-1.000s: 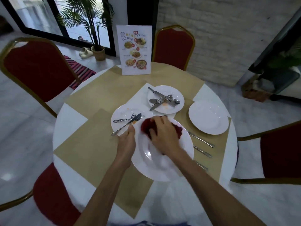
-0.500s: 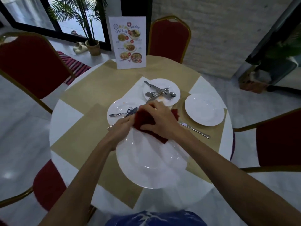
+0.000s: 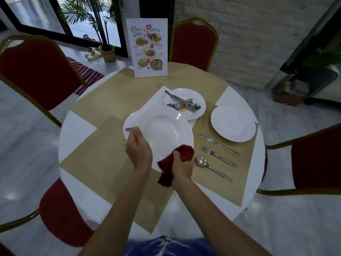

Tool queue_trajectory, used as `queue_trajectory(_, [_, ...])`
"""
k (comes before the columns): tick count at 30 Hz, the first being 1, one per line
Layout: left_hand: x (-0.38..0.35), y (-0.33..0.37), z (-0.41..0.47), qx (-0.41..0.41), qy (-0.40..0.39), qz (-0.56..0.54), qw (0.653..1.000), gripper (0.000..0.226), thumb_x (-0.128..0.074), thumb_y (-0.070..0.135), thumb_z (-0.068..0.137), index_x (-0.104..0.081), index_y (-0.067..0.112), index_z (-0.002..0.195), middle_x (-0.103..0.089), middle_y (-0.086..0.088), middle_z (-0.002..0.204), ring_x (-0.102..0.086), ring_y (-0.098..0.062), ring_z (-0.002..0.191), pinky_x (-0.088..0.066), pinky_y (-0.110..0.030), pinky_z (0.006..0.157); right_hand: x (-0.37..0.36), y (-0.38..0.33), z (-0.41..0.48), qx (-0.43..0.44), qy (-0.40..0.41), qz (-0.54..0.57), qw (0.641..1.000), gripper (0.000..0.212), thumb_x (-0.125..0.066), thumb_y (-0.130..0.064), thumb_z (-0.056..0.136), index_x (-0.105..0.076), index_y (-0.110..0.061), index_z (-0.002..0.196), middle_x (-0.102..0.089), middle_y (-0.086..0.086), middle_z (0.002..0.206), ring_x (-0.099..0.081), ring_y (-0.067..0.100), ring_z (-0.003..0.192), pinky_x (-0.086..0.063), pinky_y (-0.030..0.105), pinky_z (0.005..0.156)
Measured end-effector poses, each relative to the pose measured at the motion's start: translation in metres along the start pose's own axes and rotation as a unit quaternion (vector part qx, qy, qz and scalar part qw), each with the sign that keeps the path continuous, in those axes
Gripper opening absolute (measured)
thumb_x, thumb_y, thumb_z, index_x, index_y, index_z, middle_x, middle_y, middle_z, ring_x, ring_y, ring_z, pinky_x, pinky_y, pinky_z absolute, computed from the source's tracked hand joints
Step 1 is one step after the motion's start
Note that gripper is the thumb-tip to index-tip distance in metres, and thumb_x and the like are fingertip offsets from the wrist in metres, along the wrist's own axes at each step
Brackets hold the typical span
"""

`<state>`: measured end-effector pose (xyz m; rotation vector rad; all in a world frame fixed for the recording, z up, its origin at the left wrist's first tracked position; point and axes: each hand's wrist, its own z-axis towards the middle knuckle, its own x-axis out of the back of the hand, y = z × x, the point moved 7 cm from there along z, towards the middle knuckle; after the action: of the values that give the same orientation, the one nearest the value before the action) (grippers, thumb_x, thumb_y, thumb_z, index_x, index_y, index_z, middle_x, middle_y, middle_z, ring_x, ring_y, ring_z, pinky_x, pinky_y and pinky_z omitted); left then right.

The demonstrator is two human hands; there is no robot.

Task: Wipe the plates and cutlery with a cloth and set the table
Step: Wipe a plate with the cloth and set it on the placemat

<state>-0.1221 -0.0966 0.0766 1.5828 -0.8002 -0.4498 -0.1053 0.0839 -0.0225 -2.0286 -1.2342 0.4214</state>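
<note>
A large white plate [image 3: 162, 133] is held above the table, tilted toward me. My left hand [image 3: 138, 148] grips its left rim. My right hand [image 3: 181, 167] pinches its near rim through a dark red cloth [image 3: 175, 159]. Behind it a second plate [image 3: 127, 124] peeks out with a cutlery handle [image 3: 129, 129] on it. A far plate [image 3: 197, 100] carries several pieces of cutlery [image 3: 181, 103]. A bare white plate [image 3: 233, 123] lies at the right, with a knife [image 3: 218, 145], a fork [image 3: 218, 157] and a spoon [image 3: 212, 168] laid below it.
The round white table [image 3: 77, 124] carries tan placemats [image 3: 96, 156] and an upright menu card [image 3: 150, 48] at the far side. Red chairs with gold frames stand at the left [image 3: 36, 74], far [image 3: 192, 43], right [image 3: 313, 157] and near left [image 3: 60, 215].
The plate has been lifted off the table and tilted up. My right hand with the cloth slid from the plate's far rim to its near rim. The knife, fork and spoon at right are uncovered.
</note>
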Motion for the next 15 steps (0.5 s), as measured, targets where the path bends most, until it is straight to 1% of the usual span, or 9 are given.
queue_trajectory(2, [0.004,-0.014,-0.002,0.011,0.001,-0.006,1.0,0.05,-0.031,0.046,0.103,-0.06,0.007,0.096,-0.067,-0.002,0.09,-0.063,-0.024,0.093,-0.054,-0.044,0.09,-0.004,-0.008,0.007,0.019,-0.02,-0.031,0.999,0.051,-0.072,-0.038,0.09,-0.054,-0.006,0.126,-0.065,0.01,0.115,-0.061,0.026,0.097,-0.052,0.034,0.085])
queue_trajectory(4, [0.011,-0.021,0.009,0.026,-0.035,-0.013,0.999,0.047,-0.033,0.047,0.102,-0.061,0.009,0.112,-0.067,-0.006,0.109,-0.061,-0.027,0.111,-0.054,-0.043,0.09,-0.003,-0.037,0.016,0.1,-0.036,-0.122,0.987,0.056,-0.073,-0.043,0.086,-0.056,-0.006,0.124,-0.068,0.01,0.113,-0.064,0.027,0.099,-0.055,0.038,0.089])
queue_trajectory(6, [0.016,-0.014,0.032,0.037,-0.099,-0.023,0.994,0.034,-0.044,0.044,0.1,-0.067,0.019,0.107,-0.068,0.002,0.103,-0.063,-0.024,0.107,-0.054,-0.036,0.084,-0.001,-0.078,0.016,0.195,-0.064,-0.241,0.949,0.059,-0.073,-0.051,0.079,-0.059,-0.012,0.12,-0.069,0.008,0.111,-0.066,0.027,0.1,-0.055,0.039,0.089])
queue_trajectory(9, [0.015,0.01,0.063,0.059,-0.246,0.016,0.967,0.025,-0.059,0.042,0.095,-0.077,0.026,0.089,-0.076,0.002,0.096,-0.07,-0.018,0.088,-0.055,-0.036,0.081,-0.008,-0.13,-0.001,0.324,-0.177,-0.406,0.836,0.054,-0.074,-0.053,0.074,-0.059,-0.018,0.112,-0.069,-0.004,0.102,-0.066,0.018,0.096,-0.054,0.039,0.087])
queue_trajectory(11, [0.007,0.035,0.053,0.071,-0.366,0.087,0.924,0.031,-0.058,0.044,0.096,-0.076,0.019,0.098,-0.076,-0.008,0.105,-0.073,-0.019,0.086,-0.055,-0.032,0.074,-0.021,-0.151,-0.029,0.373,-0.263,-0.509,0.729,0.045,-0.077,-0.048,0.081,-0.055,-0.02,0.108,-0.063,-0.011,0.096,-0.06,0.014,0.092,-0.048,0.033,0.08])
queue_trajectory(12, [0.003,0.044,0.045,0.073,-0.412,0.118,0.901,0.036,-0.056,0.046,0.097,-0.076,0.016,0.101,-0.077,-0.009,0.104,-0.074,-0.02,0.087,-0.056,-0.031,0.073,-0.031,-0.159,-0.045,0.402,-0.283,-0.561,0.666,0.043,-0.076,-0.047,0.083,-0.053,-0.019,0.106,-0.061,-0.008,0.094,-0.058,0.016,0.09,-0.045,0.032,0.075])
queue_trajectory(13, [-0.003,0.054,0.032,0.064,-0.449,0.139,0.88,0.039,-0.053,0.046,0.099,-0.076,0.014,0.098,-0.078,-0.005,0.096,-0.074,-0.018,0.085,-0.057,-0.029,0.071,-0.042,-0.166,-0.059,0.439,-0.289,-0.6,0.603,0.043,-0.076,-0.049,0.084,-0.051,-0.018,0.102,-0.061,-0.004,0.093,-0.057,0.019,0.088,-0.044,0.034,0.072])
queue_trajectory(14, [-0.006,0.063,0.02,0.04,-0.471,0.163,0.866,0.042,-0.049,0.046,0.1,-0.076,0.015,0.09,-0.078,0.001,0.085,-0.074,-0.013,0.079,-0.057,-0.023,0.067,-0.053,-0.169,-0.071,0.476,-0.29,-0.618,0.555,0.045,-0.075,-0.052,0.083,-0.049,-0.019,0.098,-0.06,0.0,0.092,-0.056,0.021,0.085,-0.044,0.036,0.071])
queue_trajectory(15, [-0.008,0.071,0.011,0.006,-0.47,0.186,0.863,0.046,-0.045,0.046,0.102,-0.075,0.017,0.081,-0.076,0.007,0.074,-0.072,-0.006,0.07,-0.055,-0.017,0.062,-0.061,-0.173,-0.076,0.506,-0.286,-0.618,0.529,0.048,-0.074,-0.056,0.082,-0.048,-0.019,0.095,-0.06,0.001,0.09,-0.055,0.022,0.084,-0.046,0.039,0.072])
